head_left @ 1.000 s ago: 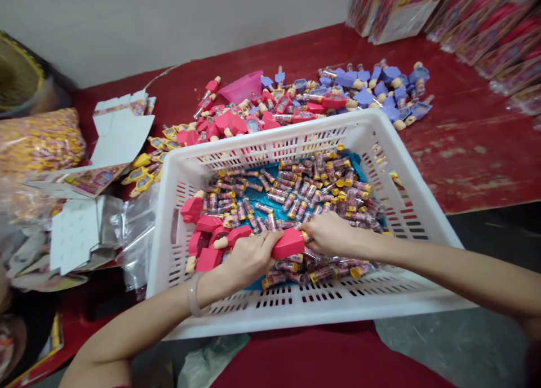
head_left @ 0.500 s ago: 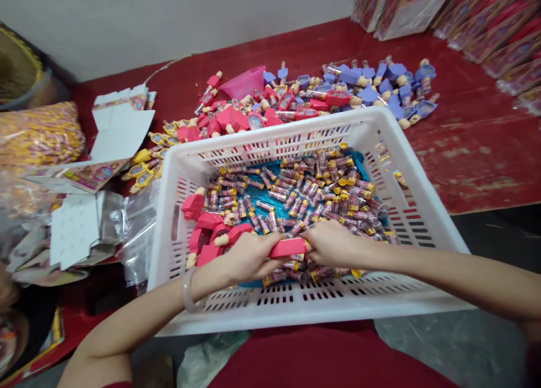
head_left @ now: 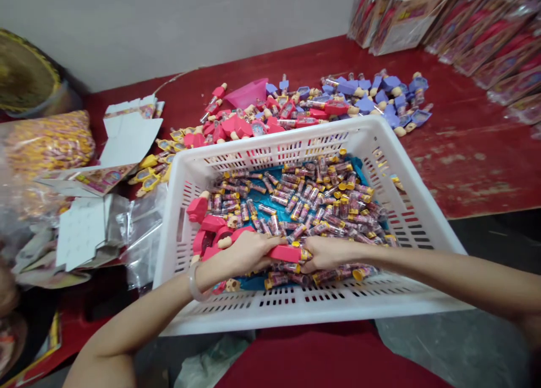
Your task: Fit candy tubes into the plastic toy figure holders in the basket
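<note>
Inside the white basket [head_left: 321,314], the left hand [head_left: 249,250] grips a pink faceted toy holder [head_left: 285,254], long axis crosswise, yellow end pointing right; whether the right hand's [head_left: 326,252] hidden fingertips pinch it, I cannot tell.

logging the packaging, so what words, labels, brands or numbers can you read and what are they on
No text can be read for certain.
Printed card at left: lettering too blurred.
Yellow-capped tubes: label print too small.
Wrapped packages at upper right: print too blurred.

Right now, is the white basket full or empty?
Partly full: the basket holds tubes and red pieces; blue lining shows between them.
</note>
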`<state>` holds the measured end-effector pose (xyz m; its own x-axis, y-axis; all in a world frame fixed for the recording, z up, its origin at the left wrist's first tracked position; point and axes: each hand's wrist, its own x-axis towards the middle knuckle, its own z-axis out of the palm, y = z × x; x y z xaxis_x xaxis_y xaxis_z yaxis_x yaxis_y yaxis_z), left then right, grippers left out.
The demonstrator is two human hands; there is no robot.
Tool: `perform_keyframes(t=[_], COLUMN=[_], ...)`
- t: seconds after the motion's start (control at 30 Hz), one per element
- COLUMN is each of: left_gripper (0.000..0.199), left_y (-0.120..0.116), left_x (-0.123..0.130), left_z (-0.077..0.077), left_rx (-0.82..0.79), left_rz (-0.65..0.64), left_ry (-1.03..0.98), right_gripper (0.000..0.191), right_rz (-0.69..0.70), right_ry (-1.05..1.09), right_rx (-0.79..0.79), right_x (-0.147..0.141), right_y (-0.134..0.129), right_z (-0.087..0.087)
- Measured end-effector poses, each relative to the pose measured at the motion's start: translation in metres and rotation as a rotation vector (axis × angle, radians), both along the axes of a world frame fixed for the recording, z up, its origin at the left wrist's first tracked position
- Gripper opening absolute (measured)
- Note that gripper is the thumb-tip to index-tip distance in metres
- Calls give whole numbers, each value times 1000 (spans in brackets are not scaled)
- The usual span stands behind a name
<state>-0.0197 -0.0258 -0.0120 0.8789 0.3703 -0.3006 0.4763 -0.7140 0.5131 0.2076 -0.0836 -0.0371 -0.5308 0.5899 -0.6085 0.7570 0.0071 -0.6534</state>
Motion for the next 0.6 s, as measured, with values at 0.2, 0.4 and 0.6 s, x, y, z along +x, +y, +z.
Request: perform_keyframes(t=[0.2,0.4,0.6], left_gripper=[59,45,23], left_y=[43,74,40], left_x=[-9,-44,-21], left_z=[16,26,-27], left_rx=[565,443,300], left_rz=[317,450,288], left_ry=[-184,104,212], right_gripper=[26,49,19], right_rz=[-210,-502,42], right_ry=[-11,197,-235], right_rx=[74,593,400], right_x=[8,-7,-39], right_y=[78,166,96], right_z=[32,70,-6])
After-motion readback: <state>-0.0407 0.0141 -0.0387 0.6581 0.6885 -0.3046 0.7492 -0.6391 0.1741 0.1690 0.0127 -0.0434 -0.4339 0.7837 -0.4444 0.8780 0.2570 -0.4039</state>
